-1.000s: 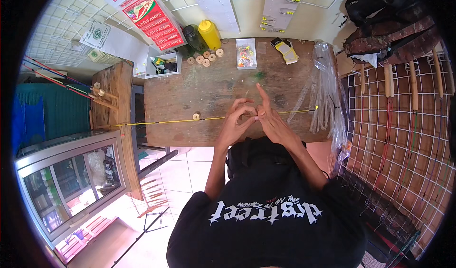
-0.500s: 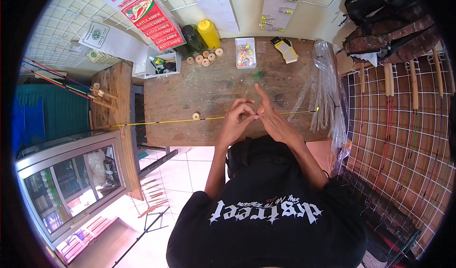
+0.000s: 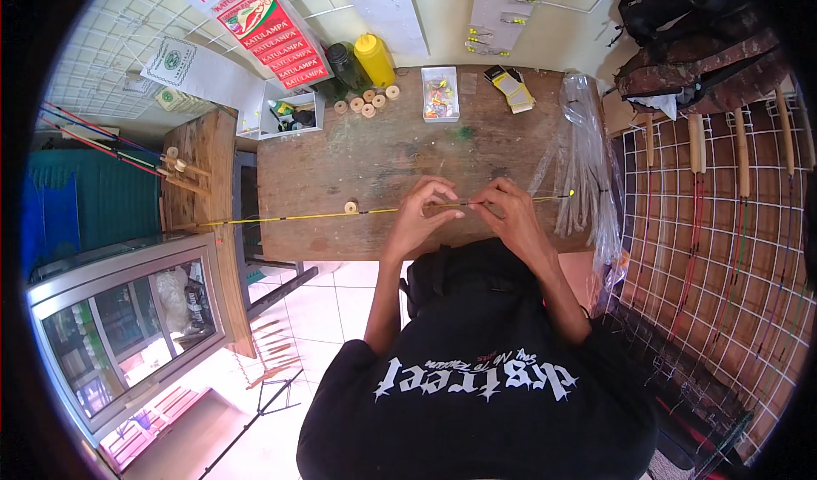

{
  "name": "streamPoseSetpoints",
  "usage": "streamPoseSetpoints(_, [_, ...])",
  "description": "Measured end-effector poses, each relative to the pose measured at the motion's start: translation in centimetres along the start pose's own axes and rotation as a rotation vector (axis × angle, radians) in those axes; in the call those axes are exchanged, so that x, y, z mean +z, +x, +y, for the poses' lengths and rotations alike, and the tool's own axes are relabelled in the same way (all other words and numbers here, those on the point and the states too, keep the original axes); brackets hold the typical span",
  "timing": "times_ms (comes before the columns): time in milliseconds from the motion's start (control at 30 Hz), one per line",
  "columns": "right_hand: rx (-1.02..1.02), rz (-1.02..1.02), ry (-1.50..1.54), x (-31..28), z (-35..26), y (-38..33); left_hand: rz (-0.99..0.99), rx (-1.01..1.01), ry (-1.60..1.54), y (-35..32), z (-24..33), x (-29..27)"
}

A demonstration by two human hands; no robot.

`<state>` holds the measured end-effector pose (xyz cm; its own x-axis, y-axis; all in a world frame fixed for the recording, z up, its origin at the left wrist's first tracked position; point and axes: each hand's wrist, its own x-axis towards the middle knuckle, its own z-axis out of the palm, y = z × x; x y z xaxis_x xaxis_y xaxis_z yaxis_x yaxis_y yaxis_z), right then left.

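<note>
A thin yellow fishing rod [image 3: 319, 216] with dark bands runs across the wooden table, ending in a bright yellow tip [image 3: 571, 193] on the right. My left hand [image 3: 419, 212] is curled around the rod, its thumb and forefinger a little apart. Just to the right, my right hand [image 3: 509, 214] pinches the rod between thumb and fingertips. A short dark stretch of rod shows between the two hands. Any fine thread there is too small to make out. Behind the rod, left of my hands, a small wooden spool [image 3: 351, 207] sits on the table.
At the table's back are a white box [image 3: 298, 122], several spools [image 3: 368, 111], a yellow bottle [image 3: 374, 61], a tray of small colourful pieces [image 3: 441, 116] and yellow-black packets [image 3: 511, 91]. Clear plastic sleeves [image 3: 577, 140] drape over the right end. A glass-fronted cabinet [image 3: 132, 310] stands left.
My right hand has turned and moved right, its pointing forefinger now folded into a pinch. The hands have drawn apart, exposing rod between them. The rod's tip has shifted slightly.
</note>
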<state>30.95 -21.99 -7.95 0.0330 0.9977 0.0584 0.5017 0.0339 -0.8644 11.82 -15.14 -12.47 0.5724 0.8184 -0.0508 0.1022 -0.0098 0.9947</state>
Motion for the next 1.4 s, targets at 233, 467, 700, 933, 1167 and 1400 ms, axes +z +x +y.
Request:
streamPoseSetpoints(233, [-0.086,0.088,-0.128,0.1,0.8,-0.8,-0.006,0.017,0.216,0.1,1.2,-0.4])
streamPoseSetpoints(467, [-0.077,0.154,-0.091,0.2,0.5,-1.1,0.008,-0.046,0.212,0.1,1.1,-0.7])
streamPoseSetpoints(700, [-0.181,0.132,-0.245,0.4,0.9,-1.1,0.002,0.005,0.128,-0.1,0.7,-0.9])
streamPoseSetpoints(933, [-0.198,0.132,-0.25,1.4,0.7,-1.1,-0.027,-0.006,0.162,0.0,1.2,-1.0])
streamPoseSetpoints(1167, [-0.187,0.089,-0.157,1.7,0.6,-1.2,-0.013,-0.007,0.151,0.0,1.1,-1.0])
streamPoseSetpoints(1400, [-0.199,0.094,-0.063,1.8,1.0,-1.7,-0.013,0.003,0.146,0.1,1.0,-0.9])
